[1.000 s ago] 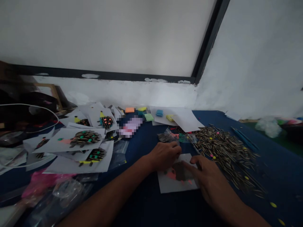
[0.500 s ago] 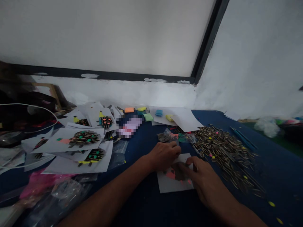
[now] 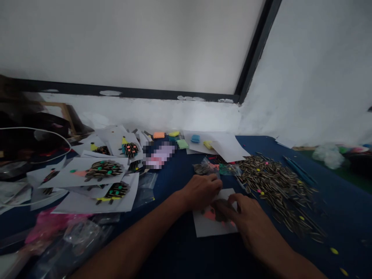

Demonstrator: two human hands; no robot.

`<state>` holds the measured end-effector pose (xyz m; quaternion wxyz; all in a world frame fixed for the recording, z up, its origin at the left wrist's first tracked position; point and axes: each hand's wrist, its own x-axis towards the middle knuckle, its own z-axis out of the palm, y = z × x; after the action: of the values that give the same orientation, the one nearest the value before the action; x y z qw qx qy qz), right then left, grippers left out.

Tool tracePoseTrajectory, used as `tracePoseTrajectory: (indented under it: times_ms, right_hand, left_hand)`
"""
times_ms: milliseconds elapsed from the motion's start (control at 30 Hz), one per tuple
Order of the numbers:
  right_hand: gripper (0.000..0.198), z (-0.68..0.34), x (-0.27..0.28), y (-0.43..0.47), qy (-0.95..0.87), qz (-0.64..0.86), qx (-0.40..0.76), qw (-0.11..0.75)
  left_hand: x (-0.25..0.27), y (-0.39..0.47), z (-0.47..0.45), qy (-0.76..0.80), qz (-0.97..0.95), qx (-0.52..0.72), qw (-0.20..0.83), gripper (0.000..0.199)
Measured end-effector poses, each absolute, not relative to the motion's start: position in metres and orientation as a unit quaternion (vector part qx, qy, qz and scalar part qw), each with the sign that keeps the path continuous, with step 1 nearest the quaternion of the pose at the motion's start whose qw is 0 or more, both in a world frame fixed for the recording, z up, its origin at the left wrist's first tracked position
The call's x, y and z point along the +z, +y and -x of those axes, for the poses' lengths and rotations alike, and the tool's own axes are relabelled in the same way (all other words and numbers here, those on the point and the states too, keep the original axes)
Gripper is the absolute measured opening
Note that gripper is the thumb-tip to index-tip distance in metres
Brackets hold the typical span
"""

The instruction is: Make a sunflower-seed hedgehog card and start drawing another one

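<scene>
A white card (image 3: 215,229) lies before me on the blue cloth. On it is a brown shape (image 3: 217,214), apparently modelling clay, with pink pieces (image 3: 208,212) at its left and lower edges. My left hand (image 3: 203,190) is over the card's upper left, fingers curled together; whatever they hold is hidden. My right hand (image 3: 247,213) comes in from the right, its thumb and forefinger pinching at the clay's right side. A small clear bag (image 3: 205,166) of brown and pink material lies just beyond my left hand.
A heap of striped sunflower seeds (image 3: 270,178) spreads to the right, with blue tweezers (image 3: 299,170) beside it. Finished hedgehog cards (image 3: 84,172) are stacked at left. Plastic bags (image 3: 72,240) lie front left. Coloured clay packs (image 3: 182,144) and white sheets (image 3: 229,145) are along the back.
My right thumb and fingers have shifted very slightly over the clay. My left hand and the card stay in place.
</scene>
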<state>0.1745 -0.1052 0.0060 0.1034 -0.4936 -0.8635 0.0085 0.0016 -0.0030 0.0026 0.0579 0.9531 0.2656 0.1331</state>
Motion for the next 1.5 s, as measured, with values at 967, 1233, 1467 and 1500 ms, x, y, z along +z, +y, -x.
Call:
tracePoseTrajectory:
  times_ms: [967, 1233, 1467, 1500]
  right_hand:
    - [0.049, -0.192, -0.001, -0.108, -0.838, 0.520, -0.079, 0.144]
    - [0.048, -0.196, -0.005, -0.109, -0.836, 0.528, -0.090, 0.125]
    - [0.054, -0.205, -0.006, -0.113, -0.831, 0.532, -0.094, 0.131]
    - [0.053, -0.205, -0.006, -0.113, -0.832, 0.533, -0.092, 0.126]
  left_hand:
    - [0.001, -0.003, 0.000, 0.263, -0.950, 0.155, 0.060, 0.014]
    - [0.003, -0.004, 0.000, 0.264, -0.952, 0.143, 0.064, 0.015]
    - [0.004, -0.003, 0.000, 0.265, -0.950, 0.142, 0.084, 0.016]
    - [0.004, -0.003, 0.000, 0.267, -0.949, 0.142, 0.089, 0.016]
